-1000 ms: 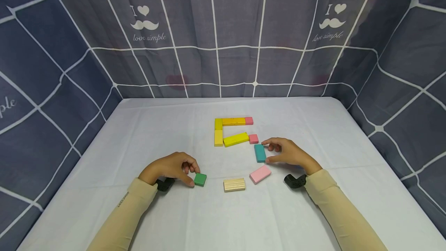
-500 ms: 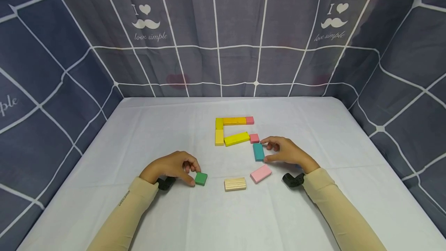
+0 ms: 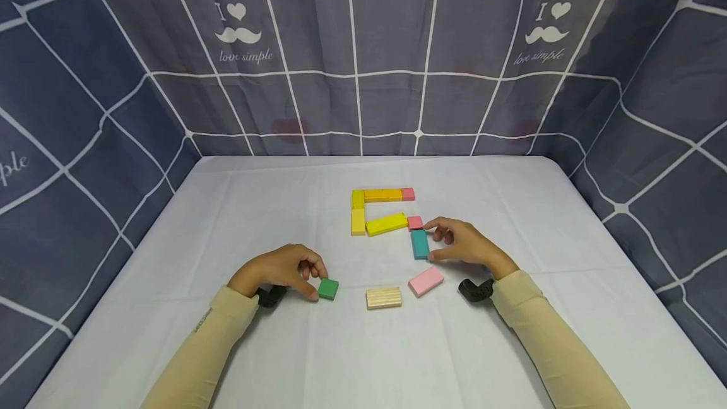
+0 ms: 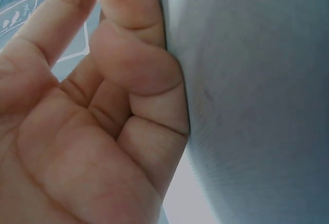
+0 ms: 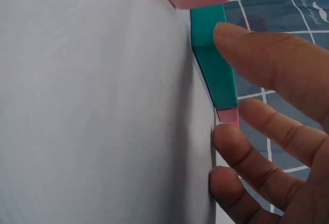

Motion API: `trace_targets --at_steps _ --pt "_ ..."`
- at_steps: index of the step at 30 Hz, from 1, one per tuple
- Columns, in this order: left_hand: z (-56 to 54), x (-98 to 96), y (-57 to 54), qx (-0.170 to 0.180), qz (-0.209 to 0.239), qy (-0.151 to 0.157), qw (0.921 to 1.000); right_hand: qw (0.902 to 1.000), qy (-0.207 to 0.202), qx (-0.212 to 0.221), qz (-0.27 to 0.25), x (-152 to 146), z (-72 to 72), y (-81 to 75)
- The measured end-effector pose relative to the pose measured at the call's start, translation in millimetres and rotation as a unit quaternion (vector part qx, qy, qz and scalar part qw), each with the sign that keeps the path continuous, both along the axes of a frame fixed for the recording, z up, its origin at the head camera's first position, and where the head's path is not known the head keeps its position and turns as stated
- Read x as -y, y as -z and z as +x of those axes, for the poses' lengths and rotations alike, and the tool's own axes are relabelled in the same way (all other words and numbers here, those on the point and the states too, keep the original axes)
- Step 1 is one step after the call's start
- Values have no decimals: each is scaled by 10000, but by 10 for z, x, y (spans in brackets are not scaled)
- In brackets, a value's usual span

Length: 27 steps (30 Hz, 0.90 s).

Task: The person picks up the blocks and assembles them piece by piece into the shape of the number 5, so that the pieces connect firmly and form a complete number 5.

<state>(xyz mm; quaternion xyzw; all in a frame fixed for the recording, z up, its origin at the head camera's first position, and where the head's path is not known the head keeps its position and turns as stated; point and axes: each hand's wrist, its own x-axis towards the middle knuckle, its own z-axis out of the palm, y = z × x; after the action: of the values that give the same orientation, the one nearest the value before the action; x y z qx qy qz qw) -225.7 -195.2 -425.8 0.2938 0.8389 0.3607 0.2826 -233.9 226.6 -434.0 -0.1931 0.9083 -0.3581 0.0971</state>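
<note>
My left hand (image 3: 286, 272) rests low over the cloth, its thumb and forefinger at the left and back edges of a small green block (image 3: 328, 289). In the left wrist view, curled fingers hide that block. A teal rectangular block (image 3: 419, 244) lies flat between the thumb and forefinger of my right hand (image 3: 467, 246). The thumb is at its near corner and the forefinger at its far one. The teal block's far end meets a small pink block (image 3: 415, 223), which adjoins a slanted yellow block (image 3: 387, 224).
Yellow blocks (image 3: 358, 221) and an orange-yellow bar (image 3: 383, 195) form a corner, ending in another small pink block (image 3: 407, 194). Nearer lie a larger pink block (image 3: 426, 281) and a ridged wooden block (image 3: 384, 298). A dark checked curtain (image 3: 392, 106) surrounds the white-covered table (image 3: 272, 201).
My right hand has slid the teal block slightly left and away, up against the small pink block. The left hand stays by the green block.
</note>
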Motion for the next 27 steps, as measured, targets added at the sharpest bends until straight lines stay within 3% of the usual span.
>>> trace_targets --at_steps 27 --pt "3 4 -9 36 39 -30 10000 9999 -13 -28 156 22 -18 -9"
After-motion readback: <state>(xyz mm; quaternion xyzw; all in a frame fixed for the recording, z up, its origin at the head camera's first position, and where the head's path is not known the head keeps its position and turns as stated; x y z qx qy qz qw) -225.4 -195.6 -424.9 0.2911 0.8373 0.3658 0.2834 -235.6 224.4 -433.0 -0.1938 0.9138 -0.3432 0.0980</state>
